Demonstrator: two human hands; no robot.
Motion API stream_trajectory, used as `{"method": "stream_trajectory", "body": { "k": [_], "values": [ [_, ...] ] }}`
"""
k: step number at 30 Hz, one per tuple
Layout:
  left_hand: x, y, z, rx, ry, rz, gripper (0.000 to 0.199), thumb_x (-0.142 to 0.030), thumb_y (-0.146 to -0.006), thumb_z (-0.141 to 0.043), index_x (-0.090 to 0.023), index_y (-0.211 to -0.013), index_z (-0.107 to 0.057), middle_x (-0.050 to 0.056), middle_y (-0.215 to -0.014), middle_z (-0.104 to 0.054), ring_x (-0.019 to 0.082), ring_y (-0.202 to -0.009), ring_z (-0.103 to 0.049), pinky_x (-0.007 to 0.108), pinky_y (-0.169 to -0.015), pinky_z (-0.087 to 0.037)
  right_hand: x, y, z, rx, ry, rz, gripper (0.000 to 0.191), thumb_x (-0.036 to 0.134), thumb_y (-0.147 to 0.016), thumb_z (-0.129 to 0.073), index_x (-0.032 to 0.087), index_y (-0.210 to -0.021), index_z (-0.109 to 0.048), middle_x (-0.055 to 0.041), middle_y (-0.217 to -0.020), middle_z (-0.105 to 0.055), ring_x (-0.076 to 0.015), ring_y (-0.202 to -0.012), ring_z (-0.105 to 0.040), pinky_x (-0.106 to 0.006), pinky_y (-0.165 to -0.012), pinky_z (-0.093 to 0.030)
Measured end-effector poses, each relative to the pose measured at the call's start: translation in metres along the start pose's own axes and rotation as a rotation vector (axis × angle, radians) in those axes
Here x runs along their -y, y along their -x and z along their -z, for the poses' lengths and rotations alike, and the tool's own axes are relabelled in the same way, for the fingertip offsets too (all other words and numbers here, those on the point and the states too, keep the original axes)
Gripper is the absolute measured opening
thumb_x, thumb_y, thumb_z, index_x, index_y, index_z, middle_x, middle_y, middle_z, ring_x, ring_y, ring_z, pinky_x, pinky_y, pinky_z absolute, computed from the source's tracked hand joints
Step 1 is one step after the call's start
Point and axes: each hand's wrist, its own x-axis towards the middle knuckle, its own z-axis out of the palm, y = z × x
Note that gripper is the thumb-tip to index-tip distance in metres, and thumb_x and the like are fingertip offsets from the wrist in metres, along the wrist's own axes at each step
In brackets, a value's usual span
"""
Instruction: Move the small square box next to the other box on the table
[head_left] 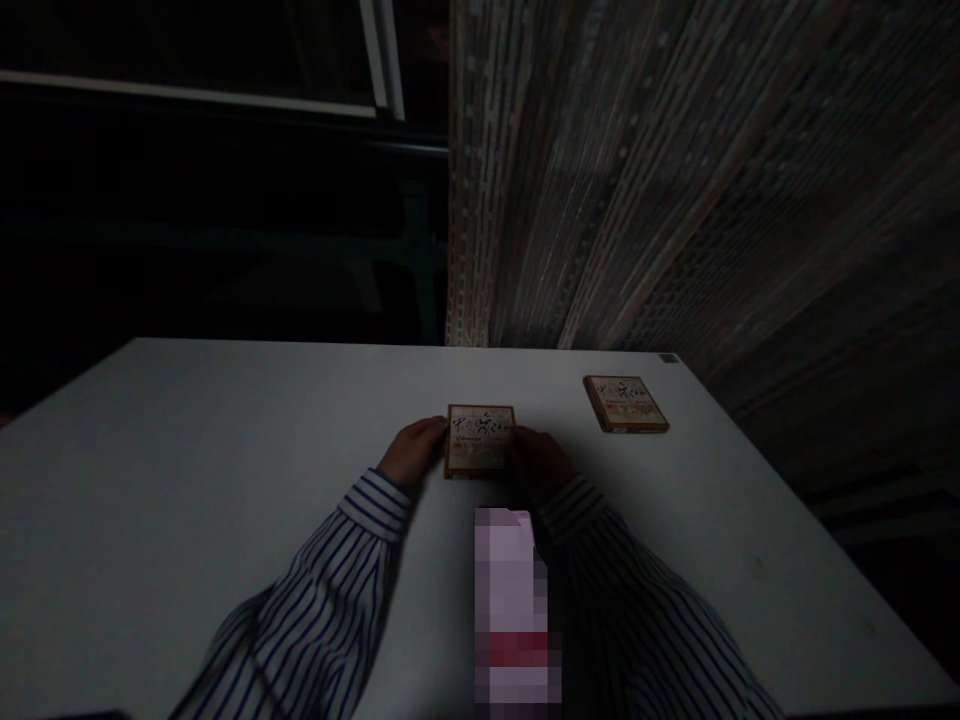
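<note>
A flat, square Chinese chess box [480,440] with a brown border and dark brush lettering is between my two hands near the middle of the table. My left hand [414,452] grips its left edge, fingers closed against the side. On the opposite edge, my right hand [541,460] has its fingers over the right side of the lid, partly lost in shadow. The lid faces up and appears shut. Whether the box rests on the table or is slightly raised, I cannot tell. A second, matching box [626,404] lies farther right, apart from both hands.
The white table [187,480] stretches out to both sides. A pixelated pinkish shape [512,600] is in front of me between my sleeves. Behind the table hangs a string curtain [585,180], with a dark window frame [225,95] at the left. The lighting is dim.
</note>
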Motion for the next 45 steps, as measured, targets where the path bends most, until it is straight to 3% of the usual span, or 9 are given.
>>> {"method": "stream_trajectory", "body": {
  "k": [12, 20, 32, 45],
  "values": [
    [-0.006, -0.006, 0.0, -0.093, -0.008, 0.023, 0.028, -0.027, -0.06, -0.071, -0.012, -0.082, -0.064, 0.001, -0.069, -0.067, 0.013, -0.064, -0.061, 0.025, -0.063, -0.047, 0.001, 0.002, 0.001, -0.005, -0.007, -0.004, 0.032, 0.026, -0.091, -0.041, 0.016, -0.118, -0.055, -0.009, -0.118, -0.062, -0.0203, -0.106, -0.057, -0.03, -0.089, -0.04],
    [-0.005, -0.001, -0.007, -0.162, 0.038, 0.005, 0.039, -0.02, -0.048, -0.081, -0.013, -0.081, -0.062, 0.002, -0.069, -0.068, 0.015, -0.063, -0.063, 0.028, -0.065, -0.049, 0.004, 0.002, 0.004, 0.017, 0.042, -0.051, 0.031, 0.027, -0.092, -0.041, 0.016, -0.116, -0.056, -0.0093, -0.12, -0.062, -0.0214, -0.103, -0.057, -0.032, -0.088, -0.041],
    [-0.004, 0.004, -0.012, -0.185, 0.096, 0.017, 0.041, 0.001, -0.049, -0.077, -0.012, -0.083, -0.059, 0.002, -0.078, -0.068, 0.014, -0.066, -0.065, 0.031, -0.072, -0.053, 0.004, 0.002, 0.005, 0.009, 0.04, -0.06, 0.036, 0.03, -0.091, -0.042, 0.016, -0.123, -0.053, -0.0081, -0.125, -0.059, -0.022, -0.107, -0.056, -0.031, -0.09, -0.04],
    [0.008, 0.005, -0.008, -0.142, 0.094, 0.056, 0.04, -0.012, -0.059, -0.079, -0.011, -0.094, -0.06, 0.005, -0.074, -0.071, 0.016, -0.066, -0.067, 0.03, -0.07, -0.054, 0.005, 0.001, 0.007, 0.029, 0.039, -0.049, 0.032, 0.028, -0.092, -0.04, 0.017, -0.118, -0.055, -0.0086, -0.121, -0.061, -0.0217, -0.104, -0.057, -0.031, -0.087, -0.04]
  ]
}}
